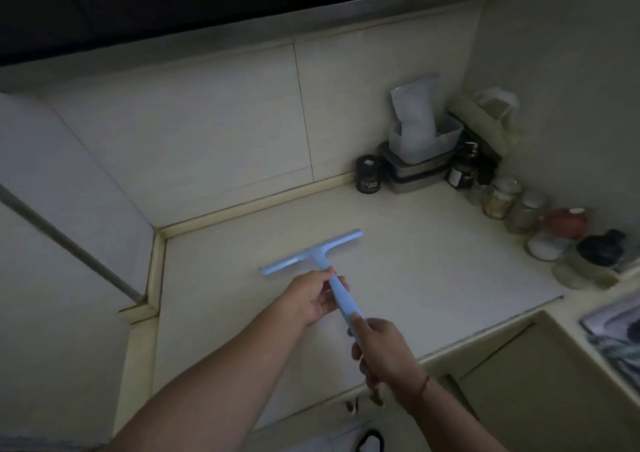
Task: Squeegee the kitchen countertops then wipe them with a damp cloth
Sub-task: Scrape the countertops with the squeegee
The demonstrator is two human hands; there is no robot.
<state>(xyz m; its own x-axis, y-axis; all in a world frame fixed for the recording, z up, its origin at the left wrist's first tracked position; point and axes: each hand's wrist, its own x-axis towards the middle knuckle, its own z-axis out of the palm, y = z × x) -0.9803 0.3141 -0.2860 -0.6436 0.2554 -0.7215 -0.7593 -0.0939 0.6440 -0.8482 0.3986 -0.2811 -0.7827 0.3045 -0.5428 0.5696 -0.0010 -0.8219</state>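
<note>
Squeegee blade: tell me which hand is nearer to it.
Left. The left hand holds the handle just below the squeegee blade; the right hand grips the handle's far end.

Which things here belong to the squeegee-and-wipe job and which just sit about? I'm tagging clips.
In the job:
squeegee
countertop
left hand and right hand, both on the squeegee handle

Just sitting about:
black tin
stacked containers
white pouch
spice jars
</note>
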